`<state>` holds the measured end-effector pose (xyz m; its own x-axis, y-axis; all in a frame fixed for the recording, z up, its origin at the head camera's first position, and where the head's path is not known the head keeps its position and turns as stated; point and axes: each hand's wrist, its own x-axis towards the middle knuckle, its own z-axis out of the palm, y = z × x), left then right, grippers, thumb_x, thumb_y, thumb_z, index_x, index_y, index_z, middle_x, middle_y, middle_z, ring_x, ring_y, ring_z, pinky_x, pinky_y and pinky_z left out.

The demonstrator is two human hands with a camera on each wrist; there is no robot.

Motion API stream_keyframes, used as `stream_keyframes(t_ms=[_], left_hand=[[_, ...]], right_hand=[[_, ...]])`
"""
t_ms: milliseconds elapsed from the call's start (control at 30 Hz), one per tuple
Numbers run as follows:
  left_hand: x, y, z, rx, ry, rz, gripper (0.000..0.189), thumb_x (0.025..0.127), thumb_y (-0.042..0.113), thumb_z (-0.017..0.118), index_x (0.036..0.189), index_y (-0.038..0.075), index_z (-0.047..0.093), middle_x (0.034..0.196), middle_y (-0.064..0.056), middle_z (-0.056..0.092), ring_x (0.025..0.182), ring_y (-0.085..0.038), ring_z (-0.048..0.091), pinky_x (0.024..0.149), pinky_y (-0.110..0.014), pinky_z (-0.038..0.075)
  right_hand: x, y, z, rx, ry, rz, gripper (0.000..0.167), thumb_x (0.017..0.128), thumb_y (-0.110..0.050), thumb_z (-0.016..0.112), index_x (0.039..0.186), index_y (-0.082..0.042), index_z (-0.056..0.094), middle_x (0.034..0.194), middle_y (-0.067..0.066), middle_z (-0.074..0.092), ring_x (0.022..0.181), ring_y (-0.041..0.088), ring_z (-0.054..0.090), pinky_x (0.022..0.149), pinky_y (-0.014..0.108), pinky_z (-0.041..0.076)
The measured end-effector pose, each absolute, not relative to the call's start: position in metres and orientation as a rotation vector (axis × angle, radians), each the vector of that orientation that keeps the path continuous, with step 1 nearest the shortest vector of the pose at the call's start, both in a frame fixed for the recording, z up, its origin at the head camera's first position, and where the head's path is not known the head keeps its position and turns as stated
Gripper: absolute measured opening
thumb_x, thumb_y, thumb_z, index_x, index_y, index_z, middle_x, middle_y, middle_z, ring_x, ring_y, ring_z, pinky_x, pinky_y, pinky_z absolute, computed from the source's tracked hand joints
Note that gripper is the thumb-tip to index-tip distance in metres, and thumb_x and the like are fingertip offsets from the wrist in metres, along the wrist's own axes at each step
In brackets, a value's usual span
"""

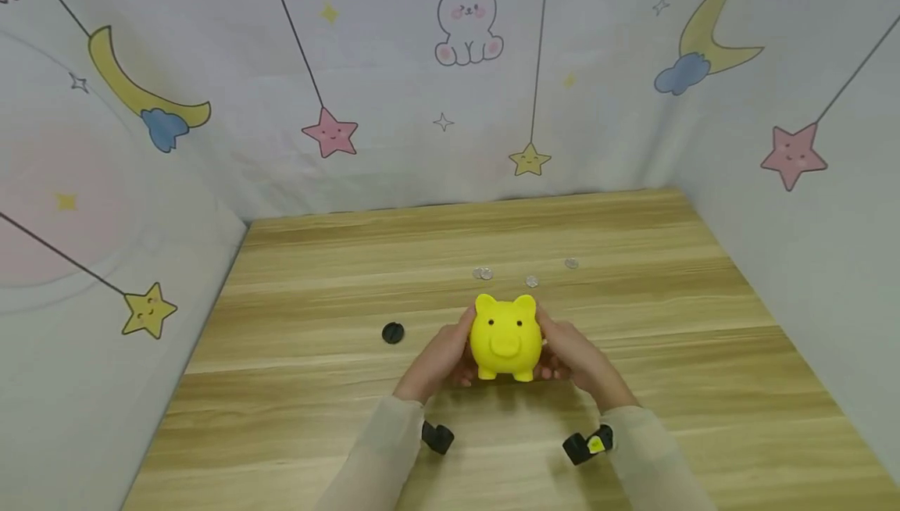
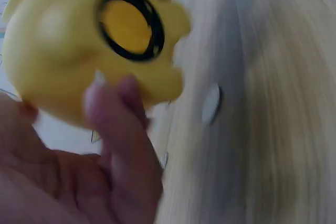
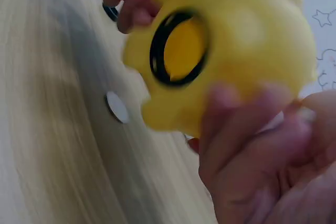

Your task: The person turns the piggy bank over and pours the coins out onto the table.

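A yellow piggy bank is held between both hands, its snout facing the head camera. My left hand grips its left side and my right hand its right side. In both wrist views the underside shows a round opening with a black rim, uncovered. Below the bank a silver coin shows; whether it lies on the table or is in the air, I cannot tell. The black round plug lies on the table left of the left hand.
Several silver coins lie behind the bank on the wood-grain table: a close pair, one coin, and another coin farther right. Cloth walls with printed stars and moons enclose the back and sides.
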<state>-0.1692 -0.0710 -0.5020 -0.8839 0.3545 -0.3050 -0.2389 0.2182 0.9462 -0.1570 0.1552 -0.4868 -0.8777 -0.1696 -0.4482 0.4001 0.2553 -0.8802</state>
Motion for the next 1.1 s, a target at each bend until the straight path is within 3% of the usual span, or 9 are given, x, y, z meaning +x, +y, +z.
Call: stream_keyframes(t_ms=[100,200,267,433,600,767,900,1100], left_hand=[[-0.1688,-0.0677,-0.4999,0.019,2.05,1.569,0.085,0.094,0.078,0.022,0.068,0.008,0.061,0.054,-0.006,0.054,0.043,-0.014,0.043,0.04,-0.022,0.035],[-0.1685,-0.0663,-0.4993,-0.016,2.047,1.527,0.083,0.093,0.078,0.02,0.063,0.01,0.057,0.051,-0.003,0.049,0.041,-0.012,0.037,0.04,-0.022,0.027],[-0.1684,-0.0662,-0.5,-0.022,2.046,1.52,0.082,0.093,0.078,0.02,0.063,0.011,0.057,0.051,-0.002,0.048,0.041,-0.012,0.036,0.04,-0.022,0.027],[-0.1682,-0.0665,-0.5019,-0.011,2.074,1.551,0.083,0.094,0.077,0.023,0.073,0.008,0.063,0.058,-0.006,0.056,0.044,-0.013,0.044,0.041,-0.022,0.038],[-0.1695,-0.0681,-0.5023,0.048,2.103,1.657,0.071,0.1,0.068,0.026,0.109,0.006,0.061,0.081,-0.012,0.062,0.063,-0.025,0.061,0.047,-0.031,0.054],[-0.1706,-0.0698,-0.5029,0.123,2.103,1.71,0.065,0.103,0.061,0.03,0.141,0.013,0.048,0.109,-0.014,0.058,0.087,-0.032,0.063,0.053,-0.04,0.057],[-0.1715,-0.0709,-0.5038,0.167,2.081,1.742,0.062,0.104,0.057,0.032,0.155,0.022,0.033,0.124,-0.014,0.055,0.083,-0.03,0.065,0.055,-0.044,0.058],[-0.1709,-0.0708,-0.5021,0.197,2.028,1.791,0.062,0.106,0.051,0.034,0.159,0.02,0.022,0.125,-0.018,0.054,0.08,-0.036,0.066,0.057,-0.042,0.058]], right_hand=[[-0.1567,0.1538,-0.4887,0.222,2.017,-1.571,0.087,0.091,-0.081,0.024,0.08,-0.005,0.064,0.052,0.003,0.055,0.039,0.007,0.04,0.038,0.018,0.032],[-0.1573,0.1543,-0.489,0.213,2.005,-1.522,0.09,0.086,-0.086,0.023,0.064,-0.008,0.061,0.046,0.001,0.052,0.034,0.005,0.037,0.034,0.017,0.029],[-0.1572,0.155,-0.4893,0.211,2.006,-1.507,0.09,0.085,-0.087,0.023,0.064,-0.008,0.061,0.047,0.001,0.052,0.034,0.005,0.037,0.034,0.017,0.029],[-0.1562,0.1554,-0.4897,0.243,2.03,-1.557,0.082,0.096,-0.075,0.026,0.088,-0.003,0.064,0.056,0.004,0.058,0.041,0.008,0.043,0.039,0.018,0.033],[-0.1592,0.1542,-0.4872,0.176,2.085,-1.676,0.074,0.1,-0.066,0.035,0.115,0.003,0.057,0.076,0.012,0.062,0.054,0.016,0.058,0.042,0.021,0.043],[-0.1604,0.1573,-0.4899,0.126,2.055,-1.781,0.076,0.099,-0.062,0.044,0.14,0.002,0.045,0.108,0.019,0.06,0.078,0.035,0.068,0.05,0.031,0.055],[-0.1599,0.1601,-0.4922,0.047,2.02,-1.837,0.072,0.101,-0.056,0.045,0.147,-0.001,0.038,0.128,0.024,0.054,0.089,0.044,0.067,0.056,0.037,0.058],[-0.1599,0.1617,-0.492,0.01,2.016,-1.871,0.07,0.103,-0.049,0.049,0.152,-0.002,0.031,0.134,0.027,0.049,0.09,0.036,0.068,0.059,0.042,0.059]])
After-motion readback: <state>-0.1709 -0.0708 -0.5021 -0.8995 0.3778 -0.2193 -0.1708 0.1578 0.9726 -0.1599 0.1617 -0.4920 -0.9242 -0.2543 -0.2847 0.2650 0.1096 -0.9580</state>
